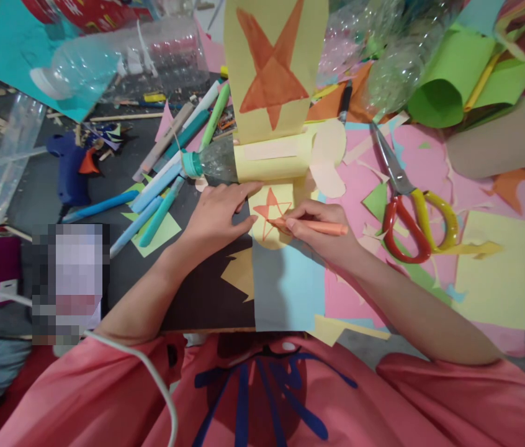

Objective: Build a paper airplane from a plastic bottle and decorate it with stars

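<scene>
An orange marker [321,226] is pinched in my right hand [321,230], its tip on a small, partly coloured star [270,205] on a yellow paper piece. My left hand [220,214] lies with fingers spread along the left edge of that paper, thumb near the star. Just above lies a plastic bottle [218,162] with a teal cap, wrapped in yellow paper [274,164]. A larger yellow paper wing with a filled orange star [272,74] extends beyond it. A pale scalloped paper piece [327,158] sits at the bottle's right end.
Red-and-yellow scissors [404,198] lie on pink paper to the right. Several markers [164,161] lie left of the bottle, near a blue glue gun [69,167]. A clear bottle [127,59] lies at the back. Green rolled paper [448,81] stands back right, and a phone [79,267] lies left.
</scene>
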Demonstrator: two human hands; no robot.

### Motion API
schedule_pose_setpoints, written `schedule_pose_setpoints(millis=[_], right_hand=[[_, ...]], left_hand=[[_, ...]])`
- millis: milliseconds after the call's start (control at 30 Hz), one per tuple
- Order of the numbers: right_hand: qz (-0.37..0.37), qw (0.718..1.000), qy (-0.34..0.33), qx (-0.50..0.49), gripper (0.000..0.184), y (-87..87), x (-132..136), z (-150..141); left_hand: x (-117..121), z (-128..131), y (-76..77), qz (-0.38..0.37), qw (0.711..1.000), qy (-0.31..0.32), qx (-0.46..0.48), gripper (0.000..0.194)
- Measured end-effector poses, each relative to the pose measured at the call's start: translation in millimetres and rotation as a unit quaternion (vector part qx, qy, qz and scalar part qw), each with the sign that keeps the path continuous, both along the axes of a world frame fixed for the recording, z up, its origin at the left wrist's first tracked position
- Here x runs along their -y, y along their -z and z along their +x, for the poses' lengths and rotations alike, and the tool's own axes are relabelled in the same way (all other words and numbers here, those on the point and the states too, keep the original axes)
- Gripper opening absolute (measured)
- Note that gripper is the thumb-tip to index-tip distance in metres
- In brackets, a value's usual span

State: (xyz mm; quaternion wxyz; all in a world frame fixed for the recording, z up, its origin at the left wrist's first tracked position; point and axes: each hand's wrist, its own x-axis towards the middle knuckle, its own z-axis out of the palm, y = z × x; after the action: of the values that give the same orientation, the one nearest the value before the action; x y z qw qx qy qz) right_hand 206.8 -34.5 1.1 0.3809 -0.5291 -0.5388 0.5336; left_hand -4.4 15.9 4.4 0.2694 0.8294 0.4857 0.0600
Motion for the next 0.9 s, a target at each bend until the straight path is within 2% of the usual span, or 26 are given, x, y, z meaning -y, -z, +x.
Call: schedule_pose_setpoints(millis=[233, 433, 633, 900], right_hand=[[-0.004, 0.998, -0.062, 0.012, 0.025, -5.8, -0.2, 1.4], [-0.017, 0.993, -0.116, 0.014, 0.017, -9.5, -2.2, 3.9], [-0.003, 1.000, -0.007, -0.025, 0.019, 0.0, -1.5, 4.8], [0.011, 1.000, -0.013, 0.004, 0.019, 2.0, -1.9, 3.6]], left_hand=[[-0.3, 0.8, -2.2, -0.011, 1.000, 0.000, -0.012, 0.053], [-0.3, 0.0, -1.6, -0.006, 1.000, 0.003, -0.002, 0.052], [-0.5, 0.4, -1.3, -0.008, 1.000, 0.005, -0.012, 0.053], [-0.2, -0.5, 0.4, 0.002, 1.000, 0.004, 0.003, 0.052]])
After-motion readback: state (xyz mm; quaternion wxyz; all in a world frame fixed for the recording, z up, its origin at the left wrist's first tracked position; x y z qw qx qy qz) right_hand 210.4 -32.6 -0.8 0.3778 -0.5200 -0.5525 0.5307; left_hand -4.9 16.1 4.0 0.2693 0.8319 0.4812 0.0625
